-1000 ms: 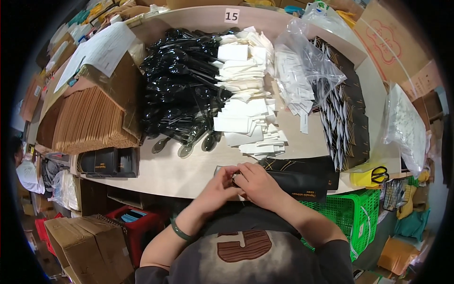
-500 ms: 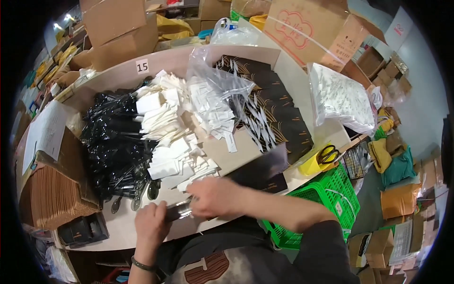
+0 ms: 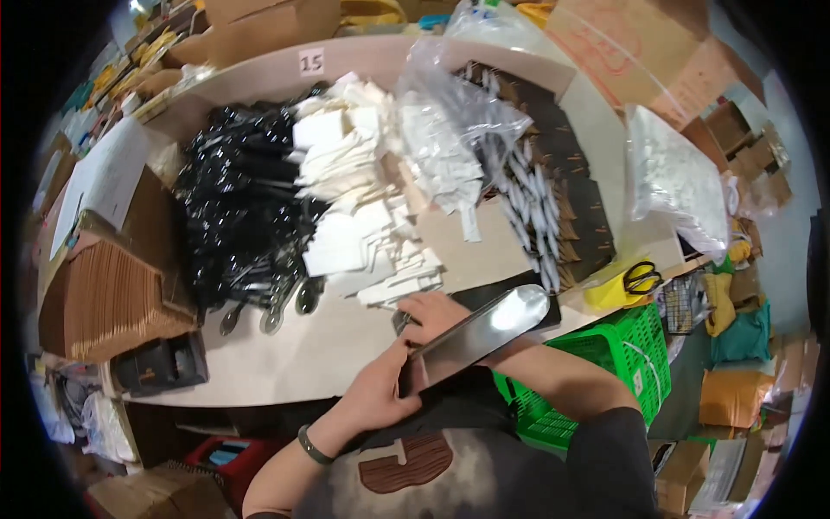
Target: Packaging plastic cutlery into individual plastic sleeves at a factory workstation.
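My left hand [image 3: 385, 385] is closed on a long, flat, glossy dark packet [image 3: 484, 333] with a rounded end, which tilts up to the right. Behind the packet, my right hand [image 3: 437, 316] has curled fingers; a small dark piece shows beneath them, too hidden to name. A black sleeve [image 3: 506, 290] lies just beyond that hand. Nearest in front are folded white napkins [image 3: 350, 242] in a long overlapping pile. Left of them lie many clear-wrapped black spoons [image 3: 251, 208]. Small white packets [image 3: 441, 169] lie partly under a clear bag, beside fanned black printed sleeves [image 3: 584, 190].
On the left stands an open carton [image 3: 121, 285] of brown cardboard pieces, with a black box [image 3: 160, 368] below. Scissors [image 3: 642, 278] rest in a yellow holder [image 3: 609, 291] at the right, above a green basket [image 3: 631, 363]. A plump bag [image 3: 674, 182] lies on the right edge.
My left hand has moved right and up, close to my right hand. The long packet now stands tilted and plainly visible between them. The whole view has shifted.
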A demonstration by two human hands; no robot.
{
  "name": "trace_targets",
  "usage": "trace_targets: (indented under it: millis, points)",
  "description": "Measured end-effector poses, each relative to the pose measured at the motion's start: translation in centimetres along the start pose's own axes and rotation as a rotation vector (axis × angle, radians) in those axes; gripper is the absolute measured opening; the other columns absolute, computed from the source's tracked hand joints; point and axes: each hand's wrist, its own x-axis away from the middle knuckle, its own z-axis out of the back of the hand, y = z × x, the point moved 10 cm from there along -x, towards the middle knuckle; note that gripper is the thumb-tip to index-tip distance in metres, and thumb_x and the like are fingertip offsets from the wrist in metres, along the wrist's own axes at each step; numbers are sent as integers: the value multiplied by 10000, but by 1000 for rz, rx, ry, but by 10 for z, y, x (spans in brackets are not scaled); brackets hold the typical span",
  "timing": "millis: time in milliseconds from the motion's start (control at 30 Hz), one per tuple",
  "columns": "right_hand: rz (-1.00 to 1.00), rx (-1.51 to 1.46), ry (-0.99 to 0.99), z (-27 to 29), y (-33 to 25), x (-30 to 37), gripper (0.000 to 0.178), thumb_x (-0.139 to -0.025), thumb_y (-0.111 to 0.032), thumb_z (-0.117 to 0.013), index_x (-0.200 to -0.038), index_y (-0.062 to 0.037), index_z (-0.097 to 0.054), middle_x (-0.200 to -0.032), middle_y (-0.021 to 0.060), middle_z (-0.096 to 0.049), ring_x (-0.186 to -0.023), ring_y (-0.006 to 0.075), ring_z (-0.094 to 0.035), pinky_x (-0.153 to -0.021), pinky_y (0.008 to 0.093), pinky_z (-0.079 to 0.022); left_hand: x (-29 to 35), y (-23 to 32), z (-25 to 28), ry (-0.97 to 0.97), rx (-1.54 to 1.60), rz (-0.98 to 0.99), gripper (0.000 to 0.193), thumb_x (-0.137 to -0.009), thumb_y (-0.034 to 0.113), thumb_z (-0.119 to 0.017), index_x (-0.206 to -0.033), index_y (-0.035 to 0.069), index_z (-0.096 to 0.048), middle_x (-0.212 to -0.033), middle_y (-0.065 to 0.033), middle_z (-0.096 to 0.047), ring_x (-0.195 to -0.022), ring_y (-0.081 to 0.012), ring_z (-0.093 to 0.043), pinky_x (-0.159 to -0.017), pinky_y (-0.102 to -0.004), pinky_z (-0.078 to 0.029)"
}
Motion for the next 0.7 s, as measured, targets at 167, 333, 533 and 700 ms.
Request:
trace_targets:
  millis: [167,333,533,700]
  points:
    - [-542,6,70,35,11,6,408,-834,-423,-740,-764,-48,-594,-864,133,-668,-848,321,-658,-685,432,-527,55,-62,75,418,-384,339,518,-681,147,-749,-1151,23,-569,-957,-176,-655,-868,-374,-656,-774,-411,-532]
    - [-769,-5,-148,1,27,4,373,-909,-371,-663,-750,-44,-581,-728,161,-656,-724,355,-666,-636,476,-512,89,-78,90,492,-515,285,618,-664,167,-794,-1219,14,-568,-1033,-189,-649,-939,-382,-649,-802,-412,-531]
    - [-738,-69,-110,-10,26,8,225,-959,-252,-577,-903,-34,-589,-743,170,-660,-752,393,-661,-667,517,-509,105,-75,92,370,-493,251,620,-653,120,-806,-1227,43,-585,-1002,-163,-647,-915,-362,-646,-792,-399,-531]
    - [-787,-87,-158,-13,31,8,232,-960,-259,-585,-896,-35,-580,-753,178,-660,-754,391,-661,-662,515,-505,104,-76,102,341,-510,254,637,-633,76,-810,-1231,68,-593,-998,-148,-644,-918,-352,-642,-789,-393,-526]
